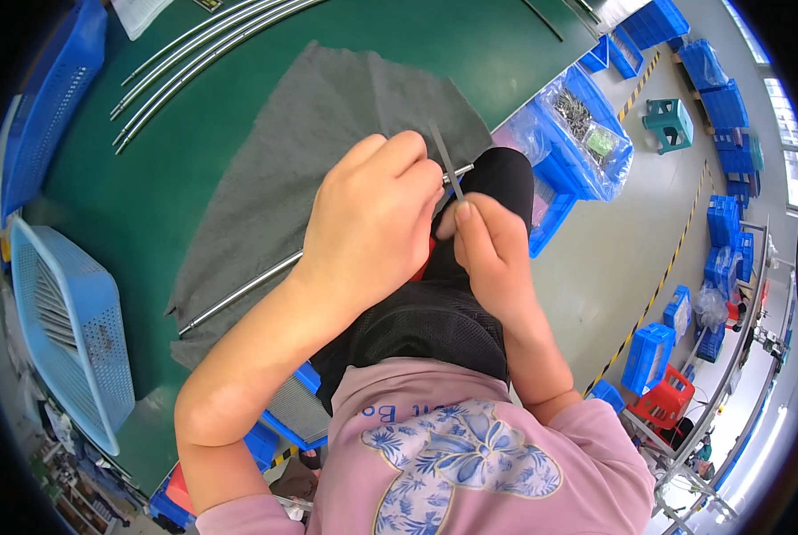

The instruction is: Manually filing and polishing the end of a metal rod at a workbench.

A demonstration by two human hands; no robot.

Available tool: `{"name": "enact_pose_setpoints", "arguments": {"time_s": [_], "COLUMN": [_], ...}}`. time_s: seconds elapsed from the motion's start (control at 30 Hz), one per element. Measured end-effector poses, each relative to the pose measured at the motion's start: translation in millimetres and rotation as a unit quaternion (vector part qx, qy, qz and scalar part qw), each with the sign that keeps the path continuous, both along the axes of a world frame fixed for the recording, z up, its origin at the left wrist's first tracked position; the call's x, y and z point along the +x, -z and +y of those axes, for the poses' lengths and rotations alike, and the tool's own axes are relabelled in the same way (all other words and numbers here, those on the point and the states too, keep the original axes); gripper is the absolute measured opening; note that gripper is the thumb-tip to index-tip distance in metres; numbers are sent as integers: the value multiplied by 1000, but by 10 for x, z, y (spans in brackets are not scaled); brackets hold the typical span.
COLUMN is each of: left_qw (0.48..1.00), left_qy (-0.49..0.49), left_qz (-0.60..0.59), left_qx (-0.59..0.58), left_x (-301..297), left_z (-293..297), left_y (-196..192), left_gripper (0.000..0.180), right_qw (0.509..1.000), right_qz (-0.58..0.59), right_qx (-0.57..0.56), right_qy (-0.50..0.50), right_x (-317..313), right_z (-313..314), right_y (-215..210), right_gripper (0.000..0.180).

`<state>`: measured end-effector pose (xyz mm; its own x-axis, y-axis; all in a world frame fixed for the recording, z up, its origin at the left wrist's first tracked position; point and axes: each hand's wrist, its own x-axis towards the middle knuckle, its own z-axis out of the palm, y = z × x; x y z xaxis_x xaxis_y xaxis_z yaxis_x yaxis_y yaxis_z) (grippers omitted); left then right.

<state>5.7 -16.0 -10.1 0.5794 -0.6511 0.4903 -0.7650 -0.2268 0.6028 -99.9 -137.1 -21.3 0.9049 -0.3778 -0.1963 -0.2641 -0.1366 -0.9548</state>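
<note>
My left hand [372,214] is closed around a shiny metal rod [243,292]. The rod slants from the lower left over a grey cloth [265,178], and its far end sticks out past my fingers. My right hand [493,250] pinches a thin flat grey metal strip [444,153] between thumb and fingers. The strip crosses the rod near that end, and I cannot tell whether the two touch. My left fist hides the rod's middle part.
Several metal rods [176,78] lie at the back of the green table [158,196]. A light-blue basket [105,330] with rods stands at the left. Right of the table are a blue bin [586,169] with small metal parts and a teal stool [669,125].
</note>
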Motion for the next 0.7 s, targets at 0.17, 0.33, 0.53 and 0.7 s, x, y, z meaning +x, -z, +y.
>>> {"name": "enact_pose_setpoints", "arguments": {"time_s": [0.17,0.33,0.53,0.7], "left_qw": [1000,1000,1000,1000], "left_qy": [2,6,9,6], "left_qz": [-1,-15,-19,-7], "left_qx": [0,8,-1,17], "left_x": [9,2,-1,-10], "left_z": [-4,5,-8,-8], "left_y": [17,-1,-8,-7], "left_gripper": [13,14,17,14], "right_qw": [999,1000,999,999], "right_qz": [30,5,28,28], "right_qx": [19,25,12,15], "right_qy": [-7,-17,-12,-11], "right_x": [-130,48,-66,-117], "right_z": [-13,-17,-28,-12], "right_y": [32,-61,-28,24], "right_gripper": [26,27,27,27]}}
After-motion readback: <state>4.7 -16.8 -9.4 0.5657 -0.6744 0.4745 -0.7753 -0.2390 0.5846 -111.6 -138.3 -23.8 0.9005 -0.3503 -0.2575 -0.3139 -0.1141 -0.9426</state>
